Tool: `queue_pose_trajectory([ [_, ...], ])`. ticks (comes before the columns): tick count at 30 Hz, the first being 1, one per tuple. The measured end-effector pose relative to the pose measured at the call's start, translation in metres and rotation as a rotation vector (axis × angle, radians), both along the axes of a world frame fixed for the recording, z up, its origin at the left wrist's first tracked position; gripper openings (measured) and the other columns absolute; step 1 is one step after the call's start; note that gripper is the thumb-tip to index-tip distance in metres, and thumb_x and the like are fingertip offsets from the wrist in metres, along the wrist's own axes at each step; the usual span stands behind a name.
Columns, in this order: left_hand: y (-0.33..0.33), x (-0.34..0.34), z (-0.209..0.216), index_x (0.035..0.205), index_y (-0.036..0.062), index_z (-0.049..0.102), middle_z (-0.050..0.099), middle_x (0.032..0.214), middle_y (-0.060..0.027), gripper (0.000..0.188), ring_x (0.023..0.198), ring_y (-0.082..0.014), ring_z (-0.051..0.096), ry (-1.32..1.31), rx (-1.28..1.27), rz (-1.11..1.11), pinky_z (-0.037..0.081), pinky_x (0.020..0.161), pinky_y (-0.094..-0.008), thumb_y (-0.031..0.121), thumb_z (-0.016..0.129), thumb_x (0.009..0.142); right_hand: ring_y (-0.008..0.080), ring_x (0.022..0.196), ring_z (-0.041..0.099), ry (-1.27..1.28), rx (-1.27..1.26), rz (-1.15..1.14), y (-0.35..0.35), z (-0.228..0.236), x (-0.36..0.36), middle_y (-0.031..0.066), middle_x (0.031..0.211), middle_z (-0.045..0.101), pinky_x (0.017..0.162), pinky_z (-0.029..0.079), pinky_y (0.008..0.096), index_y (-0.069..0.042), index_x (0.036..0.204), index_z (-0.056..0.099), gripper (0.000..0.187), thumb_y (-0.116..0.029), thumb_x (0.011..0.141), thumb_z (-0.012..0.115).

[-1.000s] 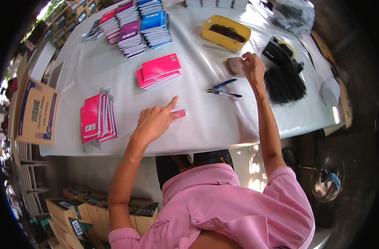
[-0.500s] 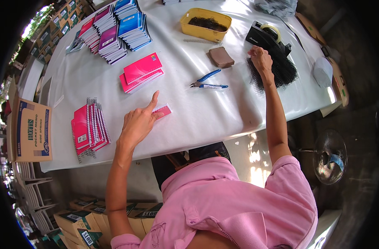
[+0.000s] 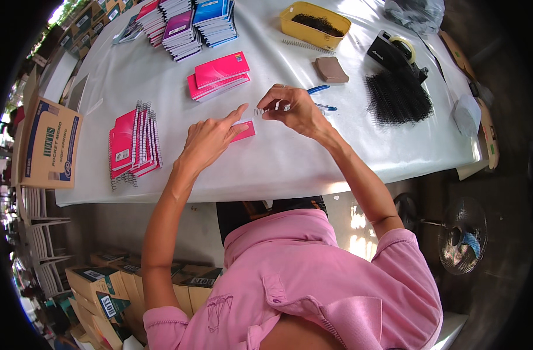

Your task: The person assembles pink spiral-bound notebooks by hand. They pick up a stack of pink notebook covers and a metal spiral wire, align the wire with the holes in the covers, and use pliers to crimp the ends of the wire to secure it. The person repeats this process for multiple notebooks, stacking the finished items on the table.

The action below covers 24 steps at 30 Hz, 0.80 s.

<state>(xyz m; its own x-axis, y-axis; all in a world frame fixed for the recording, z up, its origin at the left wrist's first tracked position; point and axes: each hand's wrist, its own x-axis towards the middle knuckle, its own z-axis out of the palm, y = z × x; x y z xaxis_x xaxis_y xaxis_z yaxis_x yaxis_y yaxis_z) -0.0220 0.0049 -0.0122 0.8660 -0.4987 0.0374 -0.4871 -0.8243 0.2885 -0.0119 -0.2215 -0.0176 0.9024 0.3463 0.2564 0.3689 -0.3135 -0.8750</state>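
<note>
Well, just nearer me than the pink stack (image 3: 221, 71), my loosely spread left fingers (image 3: 236, 113) press a small notebook (image 3: 246, 132) down; my right fingers (image 3: 276, 93) pinch a wire coil (image 3: 258, 112). I'd hold the notebook steady, meeting its edge squarely with the coil.

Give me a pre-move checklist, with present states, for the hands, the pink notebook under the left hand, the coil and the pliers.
1. Left hand on the pink notebook: ok, touching it.
2. Coil in the right hand: ok, one end sticks out of the grip.
3. Coil end touching the notebook: cannot tell; they are very close.
4. Pliers fully visible: not ok, partly hidden by the right hand.
5. Black coil pile in view: ok.
</note>
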Motion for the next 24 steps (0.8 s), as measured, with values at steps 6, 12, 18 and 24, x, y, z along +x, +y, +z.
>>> queue_pose_trajectory([
  [6,-0.003,0.001,0.002,0.138,0.0299,0.052,0.064,0.070,-0.0168,0.046,0.070,-0.0388,0.065,0.037,0.034,0.060,0.051,0.066,-0.0467,0.047,0.053,0.095,0.0135,0.075,0.061,0.084,0.069,0.102,0.004,-0.018,0.008,0.0044,0.084,0.064,0.067,0.049,0.0293,-0.001,0.091,0.070,0.015,0.006,0.078,0.071],
  [12,-0.002,0.004,-0.004,0.137,0.0320,0.053,0.068,0.078,-0.0139,0.047,0.075,-0.0361,0.067,0.009,-0.023,0.073,0.052,0.069,-0.0449,0.050,0.054,0.094,0.0270,0.078,0.063,-0.043,-0.140,0.186,0.000,-0.015,0.013,0.0108,0.087,0.065,0.070,0.050,0.0365,0.001,0.093,0.065,0.011,-0.004,0.084,0.069],
  [18,-0.003,0.003,-0.005,0.137,0.0293,0.053,0.071,0.097,-0.0109,0.047,0.082,-0.0351,0.068,-0.043,-0.033,0.067,0.054,0.072,-0.0441,0.045,0.057,0.093,0.0393,0.094,0.061,-0.235,-0.503,0.138,0.004,-0.001,0.003,0.0177,0.107,0.059,0.073,0.048,0.0479,0.000,0.100,0.054,0.023,-0.008,0.083,0.069],
  [24,-0.001,0.004,-0.008,0.139,0.0282,0.051,0.071,0.103,-0.0097,0.049,0.085,-0.0349,0.068,-0.035,-0.036,0.055,0.054,0.071,-0.0445,0.040,0.060,0.092,0.0385,0.087,0.063,-0.356,-0.492,0.115,0.008,0.008,0.000,0.0170,0.091,0.063,0.072,0.050,0.0472,0.000,0.100,0.054,0.020,-0.008,0.086,0.065],
])
